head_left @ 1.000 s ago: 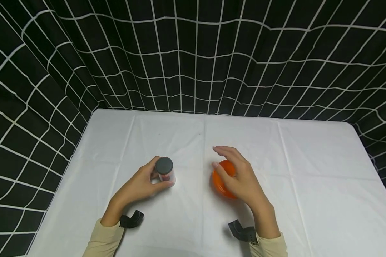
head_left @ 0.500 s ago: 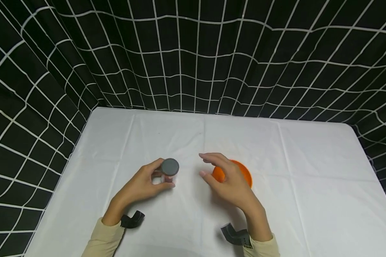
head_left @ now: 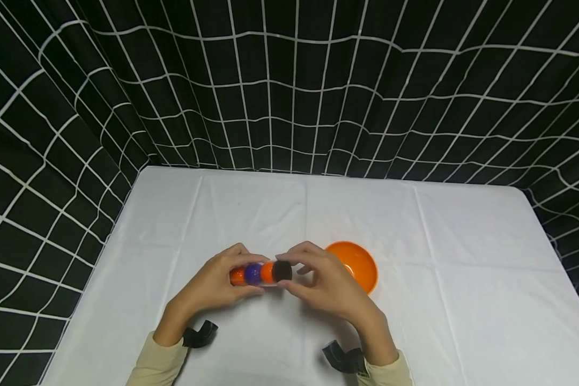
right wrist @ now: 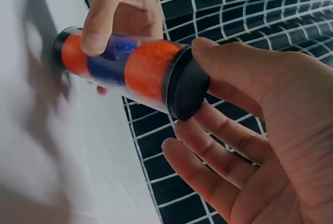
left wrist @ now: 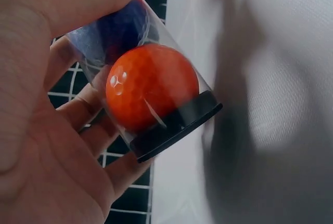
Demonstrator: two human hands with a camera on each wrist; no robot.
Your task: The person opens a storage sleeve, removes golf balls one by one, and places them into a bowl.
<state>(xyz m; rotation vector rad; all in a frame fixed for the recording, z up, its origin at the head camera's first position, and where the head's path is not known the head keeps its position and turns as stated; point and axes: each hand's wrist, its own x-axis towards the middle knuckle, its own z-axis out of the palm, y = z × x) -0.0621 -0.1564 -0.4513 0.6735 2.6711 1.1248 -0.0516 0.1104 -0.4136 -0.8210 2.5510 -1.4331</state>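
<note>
1. Head view: the left hand [head_left: 211, 284] grips a clear tube [head_left: 259, 274] that is held on its side between the hands.
2. Head view: the right hand [head_left: 335, 281] pinches the tube's dark cap [head_left: 283, 271] between thumb and fingertip. Inside, 3 balls sit in a row: orange, blue-purple, orange.
3. Head view: an orange bowl [head_left: 362, 260] stands on the white surface [head_left: 212, 203], near the tube and partly hidden by the right hand. A white net [head_left: 296, 39] over black cloth rises behind.
4. Left wrist view: the left thumb crosses the tube, with fingers behind it. A black end piece [left wrist: 177, 128] closes the tube next to 1 orange ball.
5. Right wrist view: the right thumb touches the cap's edge, and other fingers show below it. The left thumb presses the tube near its far end.
</note>
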